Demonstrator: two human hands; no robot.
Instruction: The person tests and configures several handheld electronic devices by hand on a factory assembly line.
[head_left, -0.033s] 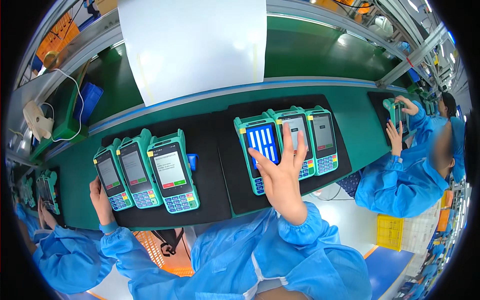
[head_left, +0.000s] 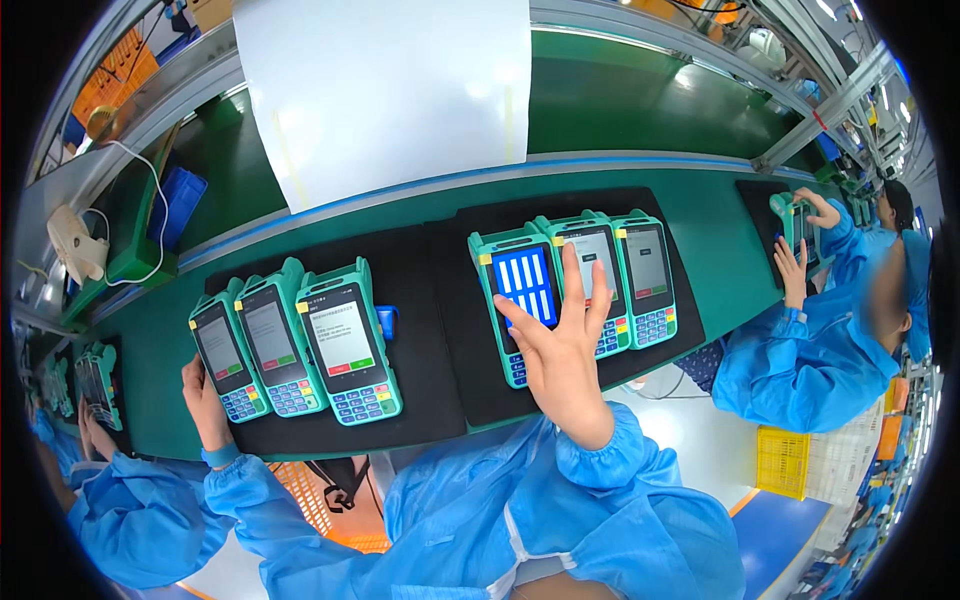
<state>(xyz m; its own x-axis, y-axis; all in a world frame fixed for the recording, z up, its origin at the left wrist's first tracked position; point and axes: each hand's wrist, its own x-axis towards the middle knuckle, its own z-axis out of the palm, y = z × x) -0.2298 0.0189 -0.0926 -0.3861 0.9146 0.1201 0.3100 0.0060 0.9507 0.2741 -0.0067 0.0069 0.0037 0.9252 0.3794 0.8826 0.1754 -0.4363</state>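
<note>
My right hand (head_left: 565, 370) is spread open over the right group of payment terminals. Its thumb lies over the left one (head_left: 512, 368), whose screen shows white bars on blue, and its raised fingers cover part of the middle terminal (head_left: 546, 228). The right terminal (head_left: 648, 275) stands beside them with a grey screen. My left hand (head_left: 207, 405) rests against the outer left side of another terminal (head_left: 222, 345), fingers lying along its edge and partly hidden. Next to that one lean a middle terminal (head_left: 270, 345) and a third terminal (head_left: 345, 340) with a bright white screen.
Both groups lie on black mats (head_left: 420, 370) on a green bench (head_left: 715, 260). A blue object (head_left: 386, 321) sticks out beside the left group. A white sheet (head_left: 390, 100) hangs behind. Co-workers (head_left: 810, 370) sit on both sides. An orange crate (head_left: 305, 500) is below the bench.
The white bars on the blue screen have grown into a fuller, more even pattern. Both hands have kept their places.
</note>
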